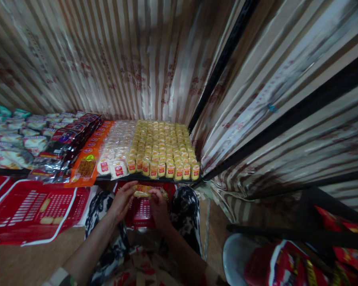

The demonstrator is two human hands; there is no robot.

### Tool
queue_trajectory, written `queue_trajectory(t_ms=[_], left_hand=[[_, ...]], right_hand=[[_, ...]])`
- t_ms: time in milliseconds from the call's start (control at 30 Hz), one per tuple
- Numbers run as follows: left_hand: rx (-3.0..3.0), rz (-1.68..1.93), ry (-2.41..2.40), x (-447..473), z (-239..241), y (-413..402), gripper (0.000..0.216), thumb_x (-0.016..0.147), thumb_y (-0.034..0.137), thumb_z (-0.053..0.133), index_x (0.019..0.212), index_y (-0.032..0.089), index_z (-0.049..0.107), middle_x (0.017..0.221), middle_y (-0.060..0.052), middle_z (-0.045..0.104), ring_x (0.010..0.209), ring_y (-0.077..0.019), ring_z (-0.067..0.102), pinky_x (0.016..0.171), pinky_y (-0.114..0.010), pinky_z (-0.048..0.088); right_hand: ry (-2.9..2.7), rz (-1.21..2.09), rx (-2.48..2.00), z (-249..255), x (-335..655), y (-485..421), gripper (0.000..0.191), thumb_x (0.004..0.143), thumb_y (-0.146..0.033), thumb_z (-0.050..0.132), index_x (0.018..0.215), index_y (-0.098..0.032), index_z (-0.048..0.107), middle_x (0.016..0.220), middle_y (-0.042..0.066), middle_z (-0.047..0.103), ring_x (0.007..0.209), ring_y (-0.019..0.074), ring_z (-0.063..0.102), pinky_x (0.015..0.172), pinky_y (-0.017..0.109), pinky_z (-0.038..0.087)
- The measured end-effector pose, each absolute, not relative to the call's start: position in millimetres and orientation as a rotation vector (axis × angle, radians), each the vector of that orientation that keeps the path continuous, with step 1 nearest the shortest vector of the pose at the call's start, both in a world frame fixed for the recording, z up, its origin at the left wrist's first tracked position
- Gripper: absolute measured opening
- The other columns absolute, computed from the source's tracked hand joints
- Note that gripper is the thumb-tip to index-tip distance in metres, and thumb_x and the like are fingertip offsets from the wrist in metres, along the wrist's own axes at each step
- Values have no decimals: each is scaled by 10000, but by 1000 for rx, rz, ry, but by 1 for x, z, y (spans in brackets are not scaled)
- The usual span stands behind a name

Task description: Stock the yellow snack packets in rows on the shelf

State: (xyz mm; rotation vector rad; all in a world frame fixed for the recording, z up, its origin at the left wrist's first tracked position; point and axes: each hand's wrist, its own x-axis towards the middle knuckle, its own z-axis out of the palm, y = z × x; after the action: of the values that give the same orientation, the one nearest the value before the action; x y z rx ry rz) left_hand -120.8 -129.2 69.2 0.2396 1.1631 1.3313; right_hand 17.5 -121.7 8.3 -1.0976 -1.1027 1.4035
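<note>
Between both hands, over a red basket, is a small yellow wrapped snack pack with a red and orange label. My left hand grips its left end, fingers along the top. On the other end my right hand pinches the wrapper. Just beyond the hands, on the low shelf, stand rows of similar yellow packs with red labels. White wrapped packs line up to their left.
An orange snack bag strip, dark packets and white bags continue leftward along the shelf. A red basket with a few yellow packs sits on the floor at left. Dark frame bars slant at right, above a white tub.
</note>
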Motion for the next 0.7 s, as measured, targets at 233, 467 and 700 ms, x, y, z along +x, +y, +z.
queue_trajectory(t_ms=[233,467,700], left_hand=[[359,1357,1160,-123,70,-134,502,548,188,730,1029,164,588,1065,-86,650,860,-161,630,774,-260,471],[635,1155,1296,-124,59,-140,497,564,292,712,1031,166,595,915,-61,680,817,-182,626,780,-308,463],[803,982,1318,-127,47,-147,361,505,324,743,795,150,615,728,-31,650,697,-160,594,713,-282,447]], right_hand=[[-911,1654,-917,33,17,-130,168,667,-222,599,831,-230,563,884,-15,661,856,175,609,807,303,463],[-872,1604,-983,36,19,-121,208,665,-285,649,851,-213,589,937,13,663,858,175,613,782,284,470],[-977,1516,-988,31,14,-114,283,638,-191,631,914,-218,576,869,10,655,820,148,619,743,252,483]])
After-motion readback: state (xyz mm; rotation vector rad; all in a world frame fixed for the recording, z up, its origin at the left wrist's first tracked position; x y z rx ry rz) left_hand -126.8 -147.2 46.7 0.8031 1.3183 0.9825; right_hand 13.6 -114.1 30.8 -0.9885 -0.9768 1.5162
